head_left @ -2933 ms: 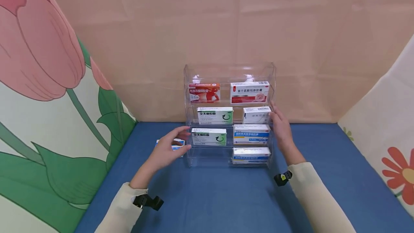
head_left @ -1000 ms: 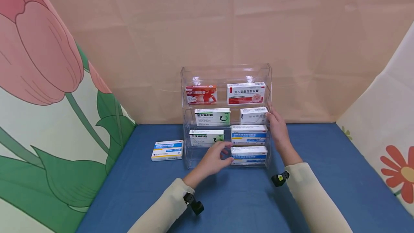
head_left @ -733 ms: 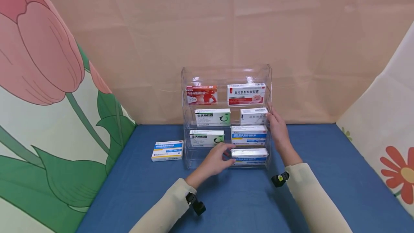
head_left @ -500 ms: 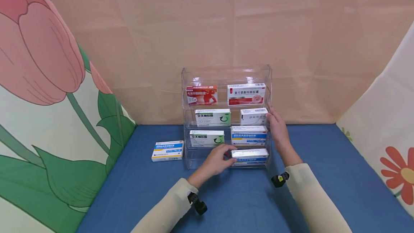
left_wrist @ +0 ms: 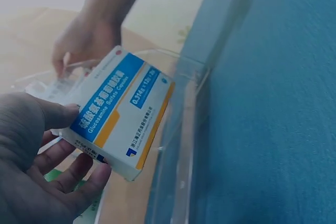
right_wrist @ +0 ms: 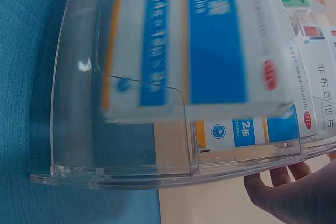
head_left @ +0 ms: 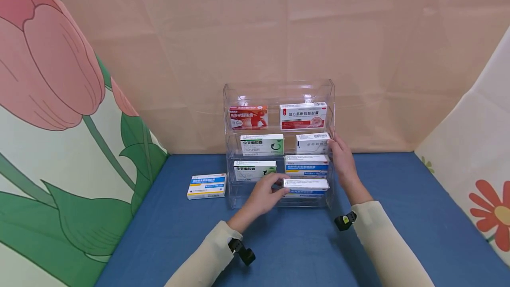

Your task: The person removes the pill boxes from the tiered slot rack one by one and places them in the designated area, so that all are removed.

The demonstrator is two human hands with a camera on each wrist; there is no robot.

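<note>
In the head view, my left hand [head_left: 260, 196] pinches the left end of a white, blue and yellow medicine box [head_left: 306, 185] at the lowest tier of a clear display rack [head_left: 279, 90]. Seen from the left wrist, thumb and fingers hold this glucosamine capsule box [left_wrist: 126, 114] by one end, tilted. The right wrist view has the box [right_wrist: 215, 40] raised above the lowest shelf, partly in front of the tier behind. My right hand [head_left: 345, 163] grips the rack's right side, its fingertips partly hidden behind the clear wall.
Another blue-and-white medicine box [head_left: 206, 186] lies on the blue cloth [head_left: 295, 251] left of the rack. Higher tiers bear a red box [head_left: 249, 118], a red-and-white box [head_left: 303, 116], and several green, white or blue ones. A beige backdrop [head_left: 191, 56] stands close behind.
My left hand has moved from the rack's left side to the lowest right box, taken hold of it and lifted it slightly. My right hand stays on the rack.
</note>
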